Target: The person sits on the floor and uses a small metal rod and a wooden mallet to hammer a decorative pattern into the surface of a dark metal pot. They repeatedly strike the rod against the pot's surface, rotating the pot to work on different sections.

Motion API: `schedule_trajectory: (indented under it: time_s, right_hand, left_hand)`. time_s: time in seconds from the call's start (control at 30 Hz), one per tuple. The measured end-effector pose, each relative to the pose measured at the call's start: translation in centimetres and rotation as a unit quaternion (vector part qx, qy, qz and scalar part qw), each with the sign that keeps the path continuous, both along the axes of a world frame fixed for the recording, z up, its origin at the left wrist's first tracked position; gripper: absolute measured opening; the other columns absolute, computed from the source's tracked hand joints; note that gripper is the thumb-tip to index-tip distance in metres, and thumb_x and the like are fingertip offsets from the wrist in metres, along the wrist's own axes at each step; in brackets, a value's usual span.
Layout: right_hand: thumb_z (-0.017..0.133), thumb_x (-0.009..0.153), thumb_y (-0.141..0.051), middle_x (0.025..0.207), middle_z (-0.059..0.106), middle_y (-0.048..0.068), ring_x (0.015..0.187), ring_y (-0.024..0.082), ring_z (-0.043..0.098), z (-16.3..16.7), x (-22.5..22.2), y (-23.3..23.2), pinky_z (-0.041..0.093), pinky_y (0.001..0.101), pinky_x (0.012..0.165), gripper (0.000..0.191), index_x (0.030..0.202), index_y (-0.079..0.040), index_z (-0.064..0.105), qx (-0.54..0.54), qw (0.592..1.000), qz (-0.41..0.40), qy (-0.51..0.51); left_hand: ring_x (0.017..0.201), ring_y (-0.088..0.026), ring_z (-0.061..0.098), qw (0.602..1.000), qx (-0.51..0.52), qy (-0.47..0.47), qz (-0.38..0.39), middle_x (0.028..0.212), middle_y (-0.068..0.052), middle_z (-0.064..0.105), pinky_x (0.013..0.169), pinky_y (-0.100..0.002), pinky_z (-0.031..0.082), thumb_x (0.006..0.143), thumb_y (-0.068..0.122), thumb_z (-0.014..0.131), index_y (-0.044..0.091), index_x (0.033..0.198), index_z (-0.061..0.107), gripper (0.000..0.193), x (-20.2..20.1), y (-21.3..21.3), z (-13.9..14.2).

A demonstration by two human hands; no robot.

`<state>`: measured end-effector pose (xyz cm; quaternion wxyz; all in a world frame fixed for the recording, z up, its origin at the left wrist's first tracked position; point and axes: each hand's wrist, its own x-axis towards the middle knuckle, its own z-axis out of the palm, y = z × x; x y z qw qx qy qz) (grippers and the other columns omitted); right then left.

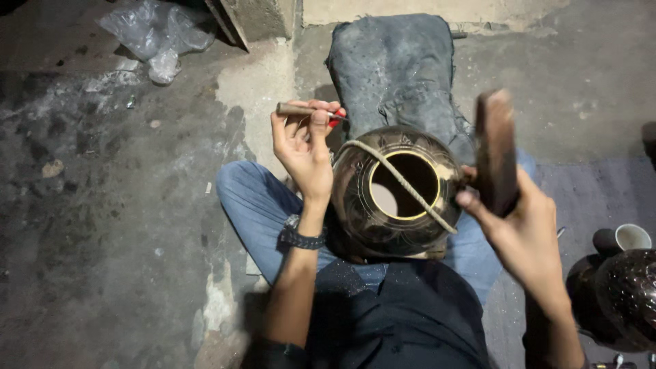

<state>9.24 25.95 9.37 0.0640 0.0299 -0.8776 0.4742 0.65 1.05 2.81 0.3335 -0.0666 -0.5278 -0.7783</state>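
- A dark round pot with a brass-coloured rim is sitting in the person's lap, between crossed legs in blue jeans, its mouth facing up at the camera.
- A cord is lying slantwise across the pot's mouth, from its upper left shoulder down to the lower right.
- The left hand is pinching a thin chisel between thumb and fingers, holding it roughly level just above and left of the pot; its working end is pointing toward the pot's upper shoulder, though I cannot tell whether it is touching.
- The right hand is gripping a flat wooden mallet, raised upright to the right of the pot and apart from it.
- Doing this well looks like a matter of seating the chisel tip firmly on the line before striking, keeping the pot braced still between the knees, and tapping lightly so the fine lines on the dark skin are not overrun.
- A watch is sitting on the left wrist.
- A grey folded cloth is lying on the floor just beyond the pot.
- More dark pots and a small cup are standing at the right edge, well apart from the work.
- The floor is rough, stained concrete with pale dusty patches; a crumpled plastic bag is lying in the far left corner near a wall base.
- The light is looking dim.
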Motion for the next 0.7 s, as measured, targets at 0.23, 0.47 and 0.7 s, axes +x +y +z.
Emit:
schedule_trajectory:
  time_s: [0.23, 0.47, 0.7]
  right_hand:
    - [0.064, 0.07, 0.009, 0.112, 0.068, 0.014, 0.104, 0.02, 0.068, 0.3, 2.0, -1.0, 0.053, 0.0326, 0.09, 0.045, 0.115, 0.004, 0.062, 0.045, 0.991, 0.082, 0.096]
    - [0.069, 0.073, 0.013, 0.09, 0.072, 0.013, 0.083, 0.021, 0.072, 0.3, -0.1, 0.1, 0.055, 0.0325, 0.074, 0.039, 0.11, 0.005, 0.061, 0.031, 0.997, 0.042, 0.055]
    - [0.075, 0.084, 0.004, 0.113, 0.075, 0.011, 0.101, 0.019, 0.072, -0.1, -2.3, 1.0, 0.057, 0.0328, 0.094, 0.045, 0.127, 0.003, 0.063, -0.025, 0.997, 0.06, 0.037]
  left_hand:
    - [0.093, -0.015, 0.078, 0.922, -0.346, -0.128, -0.117, 0.106, -0.006, 0.078, 0.085, -0.031, 0.067, 0.099, 0.006, 0.063, 0.005, 0.122, 0.064, 0.023, 2.2, -4.0, 5.4]
    - [0.079, -0.033, 0.069, 0.823, -0.555, -0.119, -0.034, 0.087, -0.018, 0.069, 0.071, -0.042, 0.052, 0.089, 0.005, 0.072, 0.005, 0.121, 0.071, 0.032, 5.7, -4.1, 7.9]
    - [0.089, -0.016, 0.074, 0.936, -0.322, -0.136, -0.048, 0.102, -0.009, 0.073, 0.082, -0.029, 0.062, 0.095, -0.002, 0.065, -0.001, 0.118, 0.066, 0.022, 7.3, -4.2, 4.3]
